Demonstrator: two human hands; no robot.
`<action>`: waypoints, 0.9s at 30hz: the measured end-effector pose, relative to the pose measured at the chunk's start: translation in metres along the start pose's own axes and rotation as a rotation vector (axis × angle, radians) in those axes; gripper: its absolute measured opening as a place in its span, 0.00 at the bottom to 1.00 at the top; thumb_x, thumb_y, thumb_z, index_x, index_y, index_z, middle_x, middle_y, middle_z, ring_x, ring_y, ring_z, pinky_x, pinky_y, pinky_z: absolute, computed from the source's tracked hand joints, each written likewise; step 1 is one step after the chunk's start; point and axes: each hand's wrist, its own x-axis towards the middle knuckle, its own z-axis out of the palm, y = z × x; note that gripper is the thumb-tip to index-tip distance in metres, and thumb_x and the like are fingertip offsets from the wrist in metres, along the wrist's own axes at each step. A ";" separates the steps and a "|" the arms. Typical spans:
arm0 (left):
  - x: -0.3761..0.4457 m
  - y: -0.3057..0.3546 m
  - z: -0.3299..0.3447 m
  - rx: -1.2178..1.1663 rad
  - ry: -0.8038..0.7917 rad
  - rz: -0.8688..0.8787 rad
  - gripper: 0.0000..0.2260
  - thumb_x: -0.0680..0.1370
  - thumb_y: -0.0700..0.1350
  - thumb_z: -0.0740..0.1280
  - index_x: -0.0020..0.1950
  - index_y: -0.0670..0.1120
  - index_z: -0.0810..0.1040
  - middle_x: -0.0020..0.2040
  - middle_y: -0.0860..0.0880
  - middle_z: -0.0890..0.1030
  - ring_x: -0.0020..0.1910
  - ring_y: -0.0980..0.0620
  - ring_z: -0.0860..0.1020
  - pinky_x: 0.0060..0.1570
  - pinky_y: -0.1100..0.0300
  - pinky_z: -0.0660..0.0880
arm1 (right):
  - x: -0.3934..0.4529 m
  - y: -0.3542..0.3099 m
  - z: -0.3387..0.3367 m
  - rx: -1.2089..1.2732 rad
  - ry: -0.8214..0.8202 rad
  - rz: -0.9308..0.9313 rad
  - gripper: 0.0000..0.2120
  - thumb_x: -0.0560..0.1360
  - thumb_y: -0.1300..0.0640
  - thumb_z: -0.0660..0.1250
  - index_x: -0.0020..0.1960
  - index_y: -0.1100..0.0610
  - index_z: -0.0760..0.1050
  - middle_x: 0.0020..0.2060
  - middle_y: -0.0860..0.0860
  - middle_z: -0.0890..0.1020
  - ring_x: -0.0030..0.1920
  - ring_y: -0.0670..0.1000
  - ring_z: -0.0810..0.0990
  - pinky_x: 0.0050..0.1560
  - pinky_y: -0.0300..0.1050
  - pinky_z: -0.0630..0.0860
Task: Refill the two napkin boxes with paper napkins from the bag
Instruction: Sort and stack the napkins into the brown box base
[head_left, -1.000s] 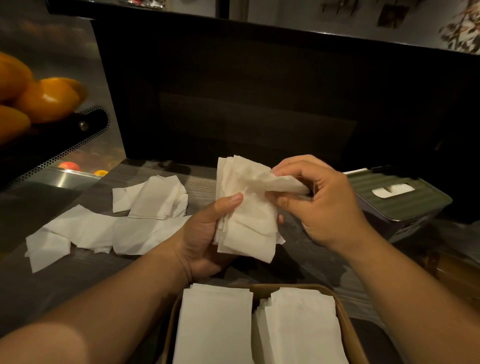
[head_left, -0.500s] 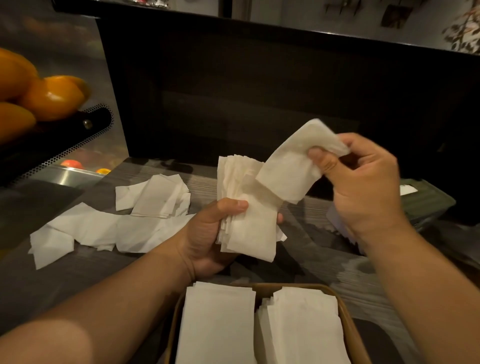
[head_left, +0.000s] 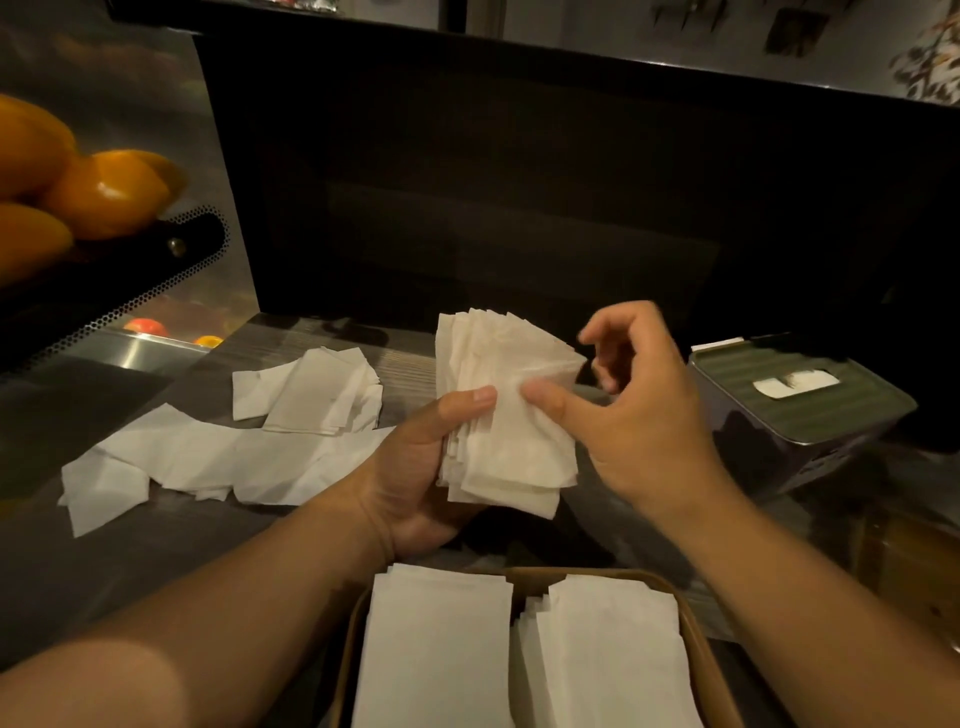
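At the bottom of the frame the brown open box (head_left: 698, 654) already holds two stacks of white napkins. Above it, the left hand (head_left: 415, 467) grips the fanned wad of thin white paper napkins (head_left: 511, 415). The right hand (head_left: 634, 410), which half a second ago lifted one sheet clear, is back at the wad's top sheet with thumb on it, fingers loosely curled and holding nothing (that sheet is gone from it), so sorting goes on; the lidded dark green box (head_left: 810, 410) waits at right.

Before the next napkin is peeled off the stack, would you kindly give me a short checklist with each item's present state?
1. Left hand grips the napkin stack: ok.
2. Right hand free, thumb on the top napkin: ok.
3. Stack edges squared: not ok, they are fanned.
4. Open tan box holds two napkin piles: ok.
5. Green-lidded box shows a napkin at its slot: ok; how full, cannot tell.
6. Loose napkins gathered from the counter: not ok.
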 end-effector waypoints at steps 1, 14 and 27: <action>0.000 0.000 0.001 -0.001 0.005 0.010 0.31 0.55 0.45 0.84 0.57 0.48 0.84 0.52 0.40 0.84 0.50 0.41 0.84 0.44 0.46 0.81 | -0.001 0.001 -0.001 -0.039 0.021 -0.092 0.19 0.70 0.47 0.78 0.48 0.39 0.67 0.43 0.37 0.72 0.45 0.39 0.74 0.44 0.31 0.75; 0.000 0.002 0.005 0.019 0.066 0.074 0.19 0.70 0.50 0.73 0.60 0.48 0.82 0.54 0.42 0.84 0.52 0.43 0.83 0.52 0.45 0.80 | 0.009 0.014 -0.019 -0.031 -0.376 -0.225 0.10 0.77 0.44 0.66 0.57 0.40 0.79 0.53 0.36 0.83 0.58 0.41 0.80 0.56 0.36 0.79; 0.001 0.002 -0.002 0.038 0.003 0.020 0.37 0.60 0.48 0.81 0.68 0.50 0.73 0.58 0.40 0.81 0.57 0.39 0.81 0.52 0.45 0.79 | 0.023 -0.008 -0.056 0.799 -0.155 0.135 0.13 0.83 0.52 0.57 0.62 0.55 0.76 0.54 0.52 0.85 0.57 0.54 0.85 0.49 0.46 0.83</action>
